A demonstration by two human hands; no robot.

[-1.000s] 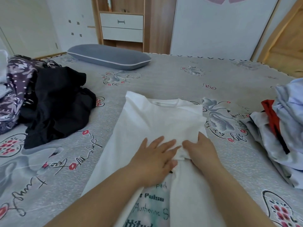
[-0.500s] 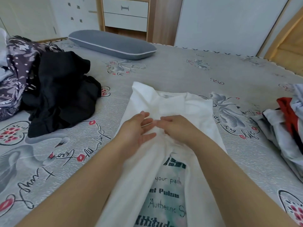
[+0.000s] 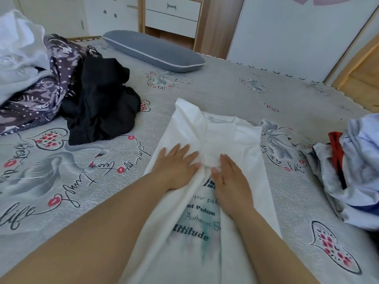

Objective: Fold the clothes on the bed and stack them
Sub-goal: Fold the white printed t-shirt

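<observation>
Head view, looking down over both forearms. Left hand (image 3: 176, 165) lay flat on the white T-shirt (image 3: 223, 128), fingers straight and slightly spread, pointing away from the body; palm down on the folded-in left panel. Right hand (image 3: 230, 177) also flat, fingers straight and held close, thumb tip by a small bunch of cloth between the two hands. Neither hand gripped the fabric; both pressed on it. Forearms reached forward and converged toward the shirt's middle. Print showing between the arms read in part "your pa…", "Authentic S…" and "…ttitude", dark letters over a faint green smear; a line between them too blurred to trust. Shirt lay lengthwise on the bed (image 3: 235, 93), collar at the far end, both sides folded inward. Bedcover script legible in places: "life". Left of the shirt, a black garment (image 3: 102, 105) against a purple patterned pile (image 3: 51, 78); right, a pale blue and red heap (image 3: 354, 171). Grey pillow (image 3: 153, 51) at the far edge.
</observation>
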